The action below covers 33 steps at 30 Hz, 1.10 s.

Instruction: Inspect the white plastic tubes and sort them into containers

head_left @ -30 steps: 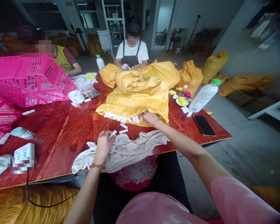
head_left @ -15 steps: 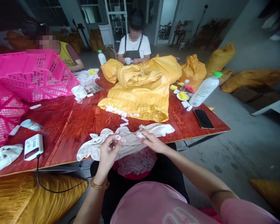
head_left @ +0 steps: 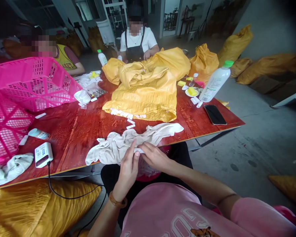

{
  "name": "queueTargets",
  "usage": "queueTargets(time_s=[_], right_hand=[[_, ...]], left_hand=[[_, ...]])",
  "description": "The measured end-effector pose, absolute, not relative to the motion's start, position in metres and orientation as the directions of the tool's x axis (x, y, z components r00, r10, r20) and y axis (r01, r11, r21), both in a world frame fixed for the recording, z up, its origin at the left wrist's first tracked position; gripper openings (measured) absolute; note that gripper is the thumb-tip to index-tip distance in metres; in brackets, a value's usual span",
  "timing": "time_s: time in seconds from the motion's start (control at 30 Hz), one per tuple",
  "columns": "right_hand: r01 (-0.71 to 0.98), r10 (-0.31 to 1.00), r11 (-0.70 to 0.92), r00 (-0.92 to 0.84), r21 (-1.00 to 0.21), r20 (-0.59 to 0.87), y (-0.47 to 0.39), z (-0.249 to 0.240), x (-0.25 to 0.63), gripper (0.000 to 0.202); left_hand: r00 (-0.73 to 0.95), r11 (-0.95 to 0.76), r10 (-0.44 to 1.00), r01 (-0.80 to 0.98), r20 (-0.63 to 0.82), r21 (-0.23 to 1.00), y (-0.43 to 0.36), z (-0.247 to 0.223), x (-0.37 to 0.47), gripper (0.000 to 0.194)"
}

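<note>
My left hand (head_left: 128, 166) and my right hand (head_left: 153, 157) meet above my lap, just in front of the table edge. Between their fingertips is a small white tube-like piece (head_left: 138, 150). The left thumb and fingers pinch one end, and the right fingers close round the other, hiding much of it; whether it is one piece or two joined I cannot tell. A crumpled off-white cloth (head_left: 113, 148) lies right behind the hands. Below them, a pink container with similar white pieces (head_left: 148, 170) sits in my lap, mostly covered by my forearms.
Yellow woven sacking (head_left: 145, 95) spreads over the red table (head_left: 71, 131), with small white pieces (head_left: 130, 123) by its edge. Pink crates (head_left: 37, 82) stand left, near a white corded device (head_left: 43, 154). A bottle (head_left: 215, 82) and phone (head_left: 215, 114) lie right. Two people sit opposite.
My hands were apart, each pinching a small white piece. They have come together and slightly lower, both closed at the white piece. The view has shifted a little.
</note>
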State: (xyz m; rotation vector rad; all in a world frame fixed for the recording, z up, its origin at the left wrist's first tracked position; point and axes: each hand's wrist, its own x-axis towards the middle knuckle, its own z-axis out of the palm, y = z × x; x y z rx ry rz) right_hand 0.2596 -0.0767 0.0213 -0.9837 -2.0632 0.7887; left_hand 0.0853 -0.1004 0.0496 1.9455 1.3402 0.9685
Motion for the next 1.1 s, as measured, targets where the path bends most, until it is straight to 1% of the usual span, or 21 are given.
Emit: queueTargets(time_s=[0.07,0.13,0.23,0.3,0.33,0.4,0.47,0.53,0.57,0.63,0.7,0.73,0.87,0.93,1.0,1.03,1.1], right_hand=[[0.331,0.815,0.508,-0.484,-0.795,0.319,-0.079,0.021,0.257,0.021],[0.246,0.809,0.449,-0.521,-0.859,0.273,-0.079,0.022,0.260,0.018],[0.148,0.785,0.312,-0.596,-0.938,0.167,-0.078,0.026,0.269,0.022],[0.102,0.756,0.254,-0.641,-0.962,0.132,-0.079,0.028,0.272,0.025],[0.109,0.761,0.258,-0.636,-0.960,0.133,-0.080,0.028,0.271,0.024],[0.205,0.807,0.325,-0.569,-0.923,0.157,-0.082,0.028,0.269,0.020],[0.346,0.850,0.397,-0.489,-0.850,0.198,-0.084,0.026,0.265,0.018],[0.421,0.862,0.437,-0.449,-0.795,0.235,-0.084,0.023,0.263,0.020],[0.406,0.857,0.444,-0.452,-0.799,0.247,-0.083,0.022,0.263,0.020],[0.298,0.833,0.430,-0.496,-0.852,0.247,-0.081,0.020,0.266,0.015],[0.180,0.797,0.381,-0.560,-0.907,0.224,-0.078,0.021,0.270,0.009],[0.149,0.779,0.364,-0.589,-0.920,0.213,-0.077,0.021,0.272,0.007],[0.148,0.714,0.386,-0.673,-0.911,0.193,-0.072,0.023,0.277,0.003],[0.151,0.696,0.395,-0.694,-0.906,0.187,-0.071,0.020,0.278,0.005],[0.197,0.712,0.390,-0.685,-0.900,0.158,-0.071,0.013,0.279,0.012],[0.246,0.731,0.386,-0.670,-0.889,0.132,-0.073,0.007,0.280,0.016],[0.395,0.785,0.366,-0.617,-0.842,0.051,-0.079,-0.007,0.283,0.027]], left_hand=[[0.247,-0.320,0.944,0.515,0.220,0.796,-0.100,0.047,0.083,0.040],[0.247,-0.323,0.943,0.506,0.224,0.800,-0.096,0.046,0.075,0.039],[0.213,-0.375,0.927,0.469,0.310,0.800,-0.086,0.047,0.061,0.024],[0.272,-0.428,0.901,0.437,0.337,0.791,-0.081,0.049,0.057,0.013],[0.305,-0.434,0.895,0.427,0.325,0.793,-0.080,0.050,0.058,0.015],[0.329,-0.398,0.904,0.419,0.272,0.816,-0.080,0.051,0.063,0.024],[0.281,-0.331,0.933,0.414,0.227,0.848,-0.084,0.051,0.071,0.028],[0.236,-0.296,0.948,0.395,0.216,0.869,-0.089,0.047,0.075,0.031],[0.233,-0.296,0.947,0.377,0.220,0.877,-0.091,0.045,0.076,0.031],[0.283,-0.325,0.930,0.336,0.235,0.884,-0.094,0.039,0.074,0.029],[0.392,-0.373,0.888,0.310,0.240,0.874,-0.095,0.034,0.071,0.024],[0.451,-0.395,0.862,0.308,0.233,0.865,-0.094,0.032,0.070,0.022],[0.618,-0.452,0.768,0.337,0.167,0.826,-0.089,0.032,0.065,0.019],[0.666,-0.456,0.735,0.347,0.127,0.820,-0.087,0.035,0.061,0.023],[0.656,-0.435,0.746,0.350,0.114,0.829,-0.084,0.038,0.053,0.026],[0.620,-0.417,0.774,0.352,0.125,0.838,-0.081,0.039,0.048,0.025],[0.472,-0.378,0.864,0.372,0.178,0.848,-0.067,0.037,0.036,0.021]])
